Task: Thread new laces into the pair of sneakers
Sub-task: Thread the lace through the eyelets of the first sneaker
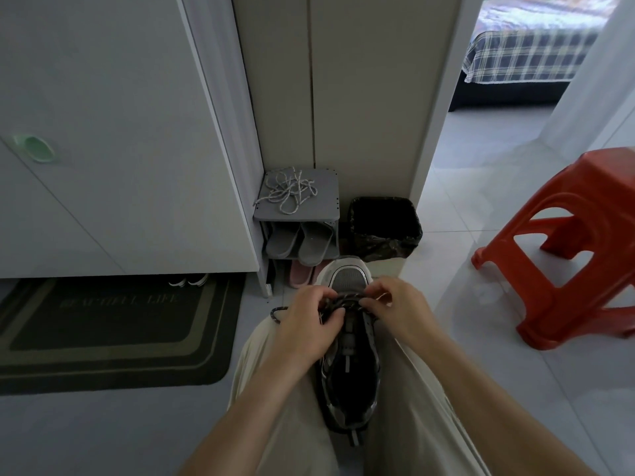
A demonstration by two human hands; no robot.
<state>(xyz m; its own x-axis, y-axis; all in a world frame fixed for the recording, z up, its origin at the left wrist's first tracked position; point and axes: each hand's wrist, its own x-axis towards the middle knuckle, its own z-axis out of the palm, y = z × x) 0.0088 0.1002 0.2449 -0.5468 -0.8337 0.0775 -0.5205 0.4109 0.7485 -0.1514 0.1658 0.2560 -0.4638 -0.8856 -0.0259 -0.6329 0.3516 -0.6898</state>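
A grey and black sneaker (pixel 350 372) lies between my knees, toe pointing away from me. A dark speckled lace (pixel 343 301) crosses its front eyelets, and a loop of it sticks out to the left. My left hand (pixel 309 324) pinches the lace at the shoe's left side. My right hand (pixel 395 304) pinches the lace at the right side near the toe. A tangle of pale grey laces (pixel 290 190) lies on top of the small grey shoe rack (pixel 326 204). The second sneaker is not visible.
The rack holds grey slippers (pixel 299 243), with pink slippers (pixel 302 273) below. A black-lined bin (pixel 385 228) stands right of it. A red plastic stool (pixel 570 242) is at the right. A dark doormat (pixel 110 324) lies left, under a white cabinet (pixel 120 132).
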